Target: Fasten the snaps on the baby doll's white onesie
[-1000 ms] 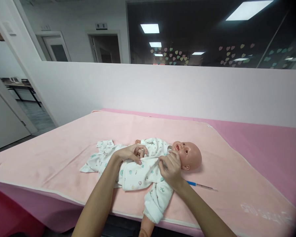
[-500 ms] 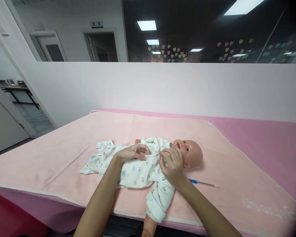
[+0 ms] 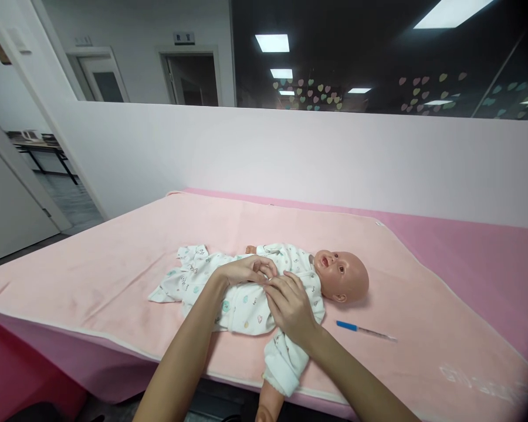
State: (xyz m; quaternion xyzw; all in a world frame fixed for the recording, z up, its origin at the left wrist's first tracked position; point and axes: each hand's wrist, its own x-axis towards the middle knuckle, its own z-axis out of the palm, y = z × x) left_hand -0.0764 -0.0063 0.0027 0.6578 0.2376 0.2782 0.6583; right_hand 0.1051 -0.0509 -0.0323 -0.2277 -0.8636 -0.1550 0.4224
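Pale pink and softly napped, a blanket [image 3: 114, 275] covers most of the tabletop [image 3: 488, 258], whose deeper pink surface shows along the far edge and toward the far right corner. Near the middle of the blanket, closer to the near edge, lies a baby doll [image 3: 286, 281] on its back, its smooth, glossy plastic head [image 3: 343, 274] round and bald, turned toward the right edge. It wears a white romper [image 3: 242, 305] of thin cotton-like cloth, printed with small teal and pink shapes, loose and crumpled toward the left where the empty legs trail flat. One puffy sleeve [image 3: 284, 363] hangs over the near edge, and a bare plastic hand [image 3: 268, 407] pokes out below it. The left hand [image 3: 246, 271] rests on the doll's chest, fingers [image 3: 264, 266] bent and pinching the romper's front edge. The right hand [image 3: 290, 305] lies just beside it, touching it, fingers [image 3: 279, 281] curled down and gripping the same cloth at the chest seam (exactly what lies under the fingertips is hidden). To the right of the doll, near the near edge, a slim clear syringe [image 3: 365, 331] with a blue end lies flat on the blanket, apart from both hands.
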